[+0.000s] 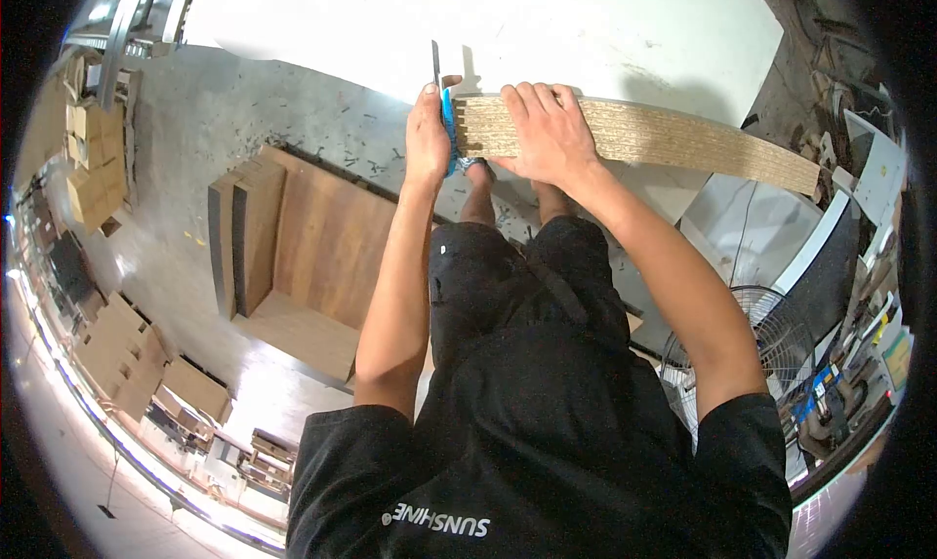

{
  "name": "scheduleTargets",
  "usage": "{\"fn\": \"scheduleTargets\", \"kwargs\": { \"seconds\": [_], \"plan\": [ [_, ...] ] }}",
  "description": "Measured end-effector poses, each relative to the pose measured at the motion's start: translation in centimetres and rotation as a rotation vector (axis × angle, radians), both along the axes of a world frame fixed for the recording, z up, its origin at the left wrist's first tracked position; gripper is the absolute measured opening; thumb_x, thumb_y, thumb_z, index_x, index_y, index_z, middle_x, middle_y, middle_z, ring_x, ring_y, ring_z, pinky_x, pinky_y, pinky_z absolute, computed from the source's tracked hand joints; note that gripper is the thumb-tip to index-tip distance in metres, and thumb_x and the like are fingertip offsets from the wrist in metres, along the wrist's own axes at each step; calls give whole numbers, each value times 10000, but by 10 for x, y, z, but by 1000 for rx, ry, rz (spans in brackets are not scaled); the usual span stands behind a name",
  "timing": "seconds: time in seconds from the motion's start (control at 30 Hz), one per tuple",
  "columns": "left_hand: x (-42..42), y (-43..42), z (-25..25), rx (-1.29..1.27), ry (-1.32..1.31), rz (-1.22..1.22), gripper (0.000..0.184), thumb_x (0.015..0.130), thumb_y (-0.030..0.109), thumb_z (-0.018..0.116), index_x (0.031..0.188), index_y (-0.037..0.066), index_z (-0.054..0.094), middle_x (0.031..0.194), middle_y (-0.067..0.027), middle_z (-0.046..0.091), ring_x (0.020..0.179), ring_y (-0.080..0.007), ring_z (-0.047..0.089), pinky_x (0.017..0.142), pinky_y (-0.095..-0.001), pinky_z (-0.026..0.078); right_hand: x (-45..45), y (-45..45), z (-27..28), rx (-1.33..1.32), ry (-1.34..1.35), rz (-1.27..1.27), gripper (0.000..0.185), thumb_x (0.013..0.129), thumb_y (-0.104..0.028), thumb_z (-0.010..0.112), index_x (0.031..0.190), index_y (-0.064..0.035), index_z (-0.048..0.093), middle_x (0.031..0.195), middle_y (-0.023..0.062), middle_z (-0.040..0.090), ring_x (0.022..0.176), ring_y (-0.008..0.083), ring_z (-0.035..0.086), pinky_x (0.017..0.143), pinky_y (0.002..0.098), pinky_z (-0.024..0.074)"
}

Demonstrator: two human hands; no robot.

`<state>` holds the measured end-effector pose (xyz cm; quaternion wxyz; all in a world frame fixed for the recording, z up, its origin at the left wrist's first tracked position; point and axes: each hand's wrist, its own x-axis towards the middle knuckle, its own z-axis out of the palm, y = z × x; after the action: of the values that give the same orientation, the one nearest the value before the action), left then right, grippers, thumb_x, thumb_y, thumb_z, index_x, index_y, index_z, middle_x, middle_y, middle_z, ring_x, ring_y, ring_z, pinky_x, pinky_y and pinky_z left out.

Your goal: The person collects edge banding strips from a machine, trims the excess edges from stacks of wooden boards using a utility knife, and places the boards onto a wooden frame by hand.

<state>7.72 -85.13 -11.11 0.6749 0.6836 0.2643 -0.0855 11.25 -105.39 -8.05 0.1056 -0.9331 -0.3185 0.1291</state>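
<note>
A long stack of thin particle-board strips (673, 135) reaches from the centre to the right, along the near edge of a white table (586, 32). My right hand (551, 135) grips the stack near its left end, fingers over the far side and thumb on the near side. At that left end my left hand (427, 138) is closed around a blue object (449, 125), held against the board ends. A narrow dark strip (435, 63) sticks out beyond my left fingers. Exactly what the blue object is cannot be made out.
Wooden panels (327, 242) and a dark-edged board stack (239, 237) stand on the floor at the left. Cardboard boxes (95, 164) lie farther left. A wire-caged fan (771, 339) is at the right, beside a pale panel (732, 222) and clutter.
</note>
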Motion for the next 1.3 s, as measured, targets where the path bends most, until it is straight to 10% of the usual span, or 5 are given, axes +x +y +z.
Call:
{"fn": "scheduleTargets", "kwargs": {
  "seconds": [0.47, 0.73, 0.87, 1.0, 1.3],
  "plan": [
    [19, -52, 51, 906, 321, -139, 463, 1169, 409, 341, 1182, 33, 610, 1041, -282, 748, 1022, -534, 705, 877, -634, 546, 3, -2, 0, -43, -11, 52, 923, 747, -578, 872, 1424, -35, 559, 1284, 80, 631, 1236, 222, 586, 1058, 436, 409],
    [-3, -23, 18, 711, 123, -121, 500, 1177, 423, 327, 1134, 22, 622, 1018, -275, 750, 964, -501, 721, 861, -603, 547, -1, -1, 13, -1, -24, 44, 989, 750, -619, 870, 1450, -3, 542, 1298, 112, 612, 1224, 247, 583, 1038, 427, 407],
    [-51, 2, 42, 265, 170, 13, 487, 1182, 365, 364, 1471, 42, 586, 1071, -261, 745, 1009, -514, 699, 858, -592, 541, -2, -3, 8, 36, -80, 37, 999, 784, -681, 837, 1449, 9, 556, 1322, 112, 620, 1236, 240, 588, 1037, 433, 420],
    [-122, 3, 23, 790, -207, -179, 540, 1175, 377, 408, 1653, 126, 428, 1192, -220, 670, 956, -442, 687, 803, -512, 559, -1, -2, 7, -63, -66, 37, 1041, 804, -791, 751, 1485, -26, 567, 1381, 93, 627, 1293, 208, 576, 1084, 436, 399],
    [-144, -11, 42, 990, -26, -466, 584, 1096, 272, 597, 1660, 241, 447, 998, -161, 599, 837, -383, 659, 732, -505, 561, -3, -2, 6, -67, -95, 39, 1068, 789, -805, 760, 1488, -22, 564, 1382, 100, 631, 1268, 220, 595, 1077, 437, 410]
  ]
}}
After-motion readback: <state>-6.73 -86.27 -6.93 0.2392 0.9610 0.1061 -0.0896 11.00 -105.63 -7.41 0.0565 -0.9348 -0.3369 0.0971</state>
